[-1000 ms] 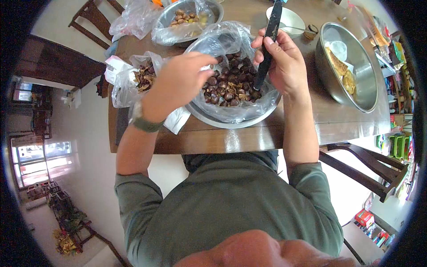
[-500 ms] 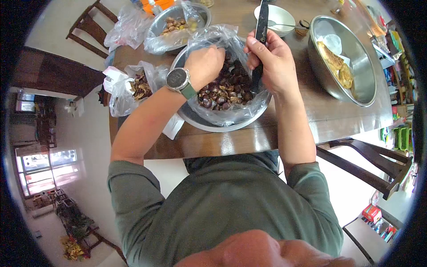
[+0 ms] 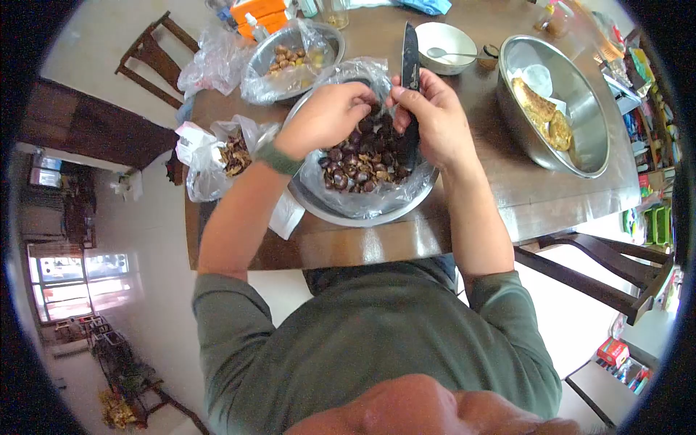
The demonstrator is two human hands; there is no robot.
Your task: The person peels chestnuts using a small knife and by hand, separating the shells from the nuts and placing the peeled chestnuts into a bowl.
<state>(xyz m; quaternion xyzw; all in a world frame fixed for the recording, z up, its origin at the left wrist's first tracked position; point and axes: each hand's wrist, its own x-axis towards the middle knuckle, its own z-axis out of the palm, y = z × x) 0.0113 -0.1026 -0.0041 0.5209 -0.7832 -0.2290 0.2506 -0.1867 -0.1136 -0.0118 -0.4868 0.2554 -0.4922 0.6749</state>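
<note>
A metal bowl (image 3: 339, 217) lined with clear plastic holds dark brown chestnuts (image 3: 351, 168) and bits of shell. Above its right side my right hand (image 3: 437, 119) grips a black knife (image 3: 410, 58), blade pointing away from me; the knife's lower end reaches down over the chestnuts. My left hand (image 3: 330, 118) is over the bowl's left side, its fingers bent together near the knife; whatever they hold is too small to make out. Behind, a smaller metal bowl (image 3: 339, 45) with a plastic bag holds peeled chestnuts (image 3: 288, 58).
At the left lies a plastic bag of shells (image 3: 235, 154) beside a crumpled clear bag (image 3: 214, 61). A white bowl (image 3: 453, 65) with a spoon stands behind my right hand. A large steel bowl (image 3: 594, 119) with yellowish food sits at the right of the wooden table (image 3: 500, 188).
My left hand first reached down into the chestnuts, then came up towards the knife. My right hand keeps the knife over the bowl. The camera view has shifted slightly.
</note>
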